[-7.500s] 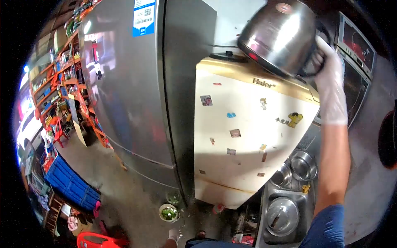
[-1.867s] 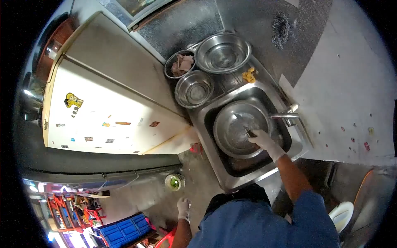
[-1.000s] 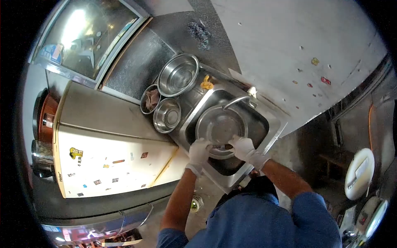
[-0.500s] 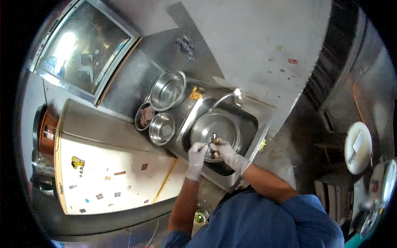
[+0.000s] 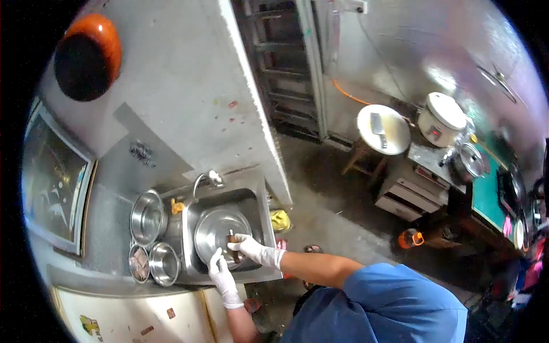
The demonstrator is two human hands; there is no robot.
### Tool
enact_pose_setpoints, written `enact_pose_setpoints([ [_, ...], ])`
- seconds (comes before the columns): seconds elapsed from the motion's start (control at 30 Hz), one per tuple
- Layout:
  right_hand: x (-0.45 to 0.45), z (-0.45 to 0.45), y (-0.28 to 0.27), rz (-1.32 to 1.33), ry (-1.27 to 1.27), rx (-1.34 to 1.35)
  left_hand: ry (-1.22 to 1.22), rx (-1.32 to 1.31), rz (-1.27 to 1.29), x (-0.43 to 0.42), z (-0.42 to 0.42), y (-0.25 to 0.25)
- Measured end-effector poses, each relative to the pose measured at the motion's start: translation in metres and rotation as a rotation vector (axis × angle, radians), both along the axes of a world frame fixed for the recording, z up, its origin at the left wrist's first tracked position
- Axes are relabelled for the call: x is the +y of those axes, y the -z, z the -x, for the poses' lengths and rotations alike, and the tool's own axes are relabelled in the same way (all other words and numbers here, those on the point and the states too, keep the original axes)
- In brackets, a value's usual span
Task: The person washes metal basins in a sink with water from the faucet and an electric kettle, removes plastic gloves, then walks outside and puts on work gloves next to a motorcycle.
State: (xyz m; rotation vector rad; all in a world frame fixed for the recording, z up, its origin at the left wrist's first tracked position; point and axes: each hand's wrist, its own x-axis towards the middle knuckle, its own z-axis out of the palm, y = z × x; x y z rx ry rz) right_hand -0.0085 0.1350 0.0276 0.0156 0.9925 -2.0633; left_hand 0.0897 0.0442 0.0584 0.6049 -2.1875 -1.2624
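My right hand (image 5: 251, 248), in a white glove, is closed around a small brown object (image 5: 231, 236) with a shiny metal end; its exact kind is unclear. Beside it my left hand (image 5: 223, 277), also gloved, has its fingers raised and partly spread, with nothing visible in them. Both hands are over a wide metal basin (image 5: 207, 224) standing in the steel sink (image 5: 258, 200). A curved faucet (image 5: 198, 184) reaches over the basin's far side. What lies beneath my hands is partly hidden.
Left of the sink stand a large metal bowl (image 5: 139, 220), a smaller bowl (image 5: 164, 264) and a bowl holding pale pinkish pieces (image 5: 139, 264). At right, a cleaver (image 5: 377, 127) lies on a round stool (image 5: 397, 136), near a rice cooker (image 5: 440, 121). An orange bottle (image 5: 409, 238) stands on the floor.
The view has swung right, bringing the stool, rice cooker and green-topped table further in. My left hand has come slightly away from the brown object, which stays in my right hand.
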Motion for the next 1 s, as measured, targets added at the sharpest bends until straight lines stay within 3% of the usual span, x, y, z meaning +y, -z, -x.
enact_pose_setpoints([
  [0.1, 0.076, 0.006, 0.002, -0.144, -0.004, 0.053, 0.053, 0.01, -0.151, 0.03, 0.003, 0.017],
  [0.17, 0.137, 0.001, 0.014, -0.24, 0.141, 0.071, 0.132, 0.032, -0.235, 0.057, 0.005, 0.039],
  [0.2, 0.156, 0.001, 0.067, -0.155, 0.325, 0.044, 0.182, -0.035, -0.257, 0.068, 0.005, 0.056],
  [0.23, 0.214, -0.018, 0.009, -0.222, 0.345, 0.039, 0.233, -0.103, -0.273, 0.079, 0.005, 0.069],
  [0.27, 0.261, -0.022, 0.035, -0.459, 0.271, 0.036, 0.295, -0.166, -0.278, 0.096, 0.005, 0.073],
  [0.3, 0.3, -0.023, 0.111, -0.739, 0.314, 0.168, 0.351, -0.23, -0.279, 0.112, 0.0, 0.077],
  [0.33, 0.354, -0.044, 0.115, -0.908, 0.345, 0.155, 0.427, -0.21, -0.242, 0.114, 0.0, 0.117],
  [0.43, 0.506, -0.128, 0.175, -1.5, 0.502, 0.219, 0.588, -0.358, -0.293, 0.174, -0.014, 0.135],
  [0.47, 0.551, -0.163, 0.197, -1.642, 0.572, 0.117, 0.631, -0.41, -0.364, 0.191, -0.017, 0.146],
  [0.5, 0.587, -0.196, 0.202, -1.58, 0.769, -0.14, 0.674, -0.468, -0.434, 0.207, -0.017, 0.165],
  [0.57, 0.656, -0.265, 0.233, -1.582, 0.869, -0.269, 0.687, -0.538, -0.565, 0.233, -0.015, 0.214],
  [0.63, 0.705, -0.324, 0.225, -1.77, 0.896, -0.279, 0.803, -0.647, -0.369, 0.284, -0.017, 0.213],
  [0.7, 0.746, -0.374, 0.217, -1.563, 0.902, -0.532, 0.858, -0.684, -0.363, 0.35, -0.016, 0.211],
  [0.73, 0.756, -0.391, 0.186, -1.392, 1.006, -0.64, 0.881, -0.72, -0.369, 0.387, -0.017, 0.203],
  [0.83, 0.785, -0.442, 0.17, -1.511, 1.116, -0.715, 1.132, -0.778, -0.219, 0.501, -0.007, 0.192],
  [0.9, 0.794, -0.476, 0.19, -1.539, 1.174, -0.752, 1.353, -0.736, -0.064, 0.576, 0.004, 0.197],
  [0.97, 0.797, -0.501, 0.196, -1.544, 1.233, -0.818, 1.549, -0.523, 0.048, 0.652, 0.011, 0.205],
  [1.0, 0.798, -0.514, 0.206, -1.485, 1.27, -0.876, 1.595, -0.556, 0.018, 0.69, 0.01, 0.2],
])
